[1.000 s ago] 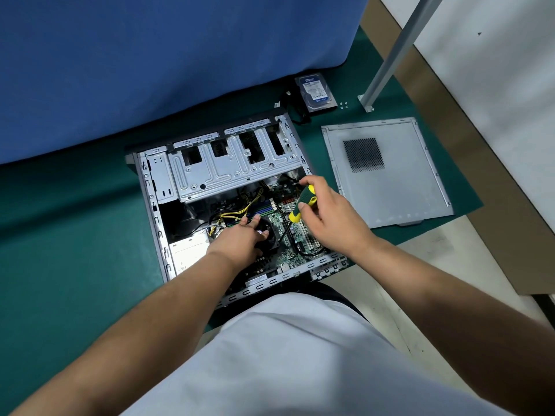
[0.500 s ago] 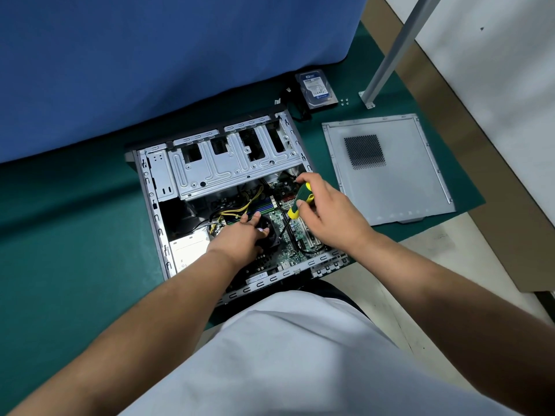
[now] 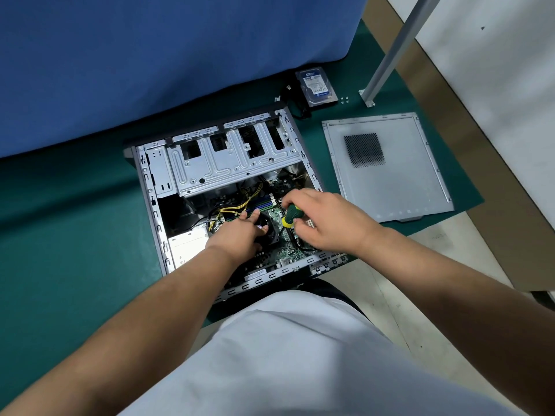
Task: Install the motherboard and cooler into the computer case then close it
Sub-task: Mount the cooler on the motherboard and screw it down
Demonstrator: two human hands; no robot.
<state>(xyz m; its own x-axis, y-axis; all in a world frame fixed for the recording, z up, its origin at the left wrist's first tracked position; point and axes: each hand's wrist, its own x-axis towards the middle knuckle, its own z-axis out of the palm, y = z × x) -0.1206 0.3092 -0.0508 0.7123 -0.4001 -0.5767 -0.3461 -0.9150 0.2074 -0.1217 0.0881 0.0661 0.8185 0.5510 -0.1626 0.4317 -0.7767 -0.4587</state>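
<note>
Head view is showing the right hand (image 3: 324, 223) now sitting lower on the green-and-yellow screwdriver (image 3: 290, 216), fingers curled around its handle. Left hand (image 3: 240, 235) is still resting on the black cooler (image 3: 268, 231), fingers relaxed. Hard drive (image 3: 316, 85) label is unreadable. Open computer case (image 3: 156, 187) is lying at 12 o'clock, its green motherboard (image 3: 288, 252) inside, side panel (image 3: 390, 166) at 2 o'clock.

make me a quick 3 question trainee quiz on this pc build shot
1. True or false: the side panel is already fitted on the computer case.
2. Which hand grips the screwdriver? A) left hand B) right hand C) neither
3. Fill in: the left hand rests on the black ____ over the motherboard.

Key: 1. False, it lies flat on the green mat beside the case. 2. B, the right hand. 3. cooler.
</note>
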